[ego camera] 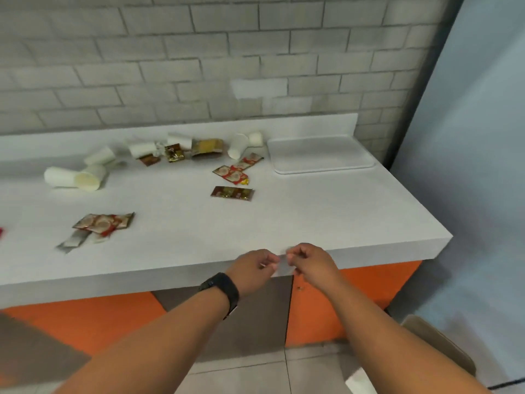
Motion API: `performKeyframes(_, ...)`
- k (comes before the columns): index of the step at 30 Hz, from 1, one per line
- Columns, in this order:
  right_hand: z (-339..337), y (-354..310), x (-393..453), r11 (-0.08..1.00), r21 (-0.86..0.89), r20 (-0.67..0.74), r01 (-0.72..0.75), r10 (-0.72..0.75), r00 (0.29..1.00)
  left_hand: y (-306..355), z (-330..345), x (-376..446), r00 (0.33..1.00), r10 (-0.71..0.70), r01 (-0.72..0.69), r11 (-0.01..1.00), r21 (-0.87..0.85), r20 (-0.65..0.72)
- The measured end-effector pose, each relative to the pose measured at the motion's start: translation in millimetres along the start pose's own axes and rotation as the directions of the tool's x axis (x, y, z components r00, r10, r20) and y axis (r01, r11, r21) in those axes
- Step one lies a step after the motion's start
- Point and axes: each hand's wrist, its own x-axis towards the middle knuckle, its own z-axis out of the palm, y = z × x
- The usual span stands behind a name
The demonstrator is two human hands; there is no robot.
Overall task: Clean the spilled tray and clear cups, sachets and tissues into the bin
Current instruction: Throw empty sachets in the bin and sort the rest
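Both hands met just off the near edge of the bench. The left hand and right hand each had a pinching grip on a small white scrap, likely a tissue, stretched between them, probably being opened out for wiping. Beyond the grip, well apart, sachets and tipped cups lay scattered. Farthest right, against the wall, sat the white tray, looking bare. No bin could be identified.
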Motion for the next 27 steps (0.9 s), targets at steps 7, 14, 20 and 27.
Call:
performKeyframes(7, 79.3, -62.4, 16.1, 0.998, -0.052, 0.074, 0.04, -0.036, 0.997, -71.4, -82.0, -29.4, 0.986, -0.064, 0.062, 0.998, -0.016, -0.152)
performKeyframes(14, 143.9, -103.0, 31.3, 0.994, -0.078, 0.138, 0.083, -0.071, 0.988, -126.0, -134.7, -51.8, 0.948, -0.143, 0.131, 0.99, -0.061, -0.284)
performKeyframes(20, 177.7, -130.9, 58.0, 0.991, -0.06, 0.202, 0.12, -0.106, 0.974, -166.3, -173.8, -60.0, 0.892, -0.248, 0.223, 0.969, -0.109, -0.379)
performKeyframes(27, 213.0, -156.9, 105.8, 0.983, -0.053, 0.301, 0.177, -0.153, 0.941, -195.5, -211.3, -57.0, 0.806, -0.358, 0.301, 0.933, -0.195, -0.471)
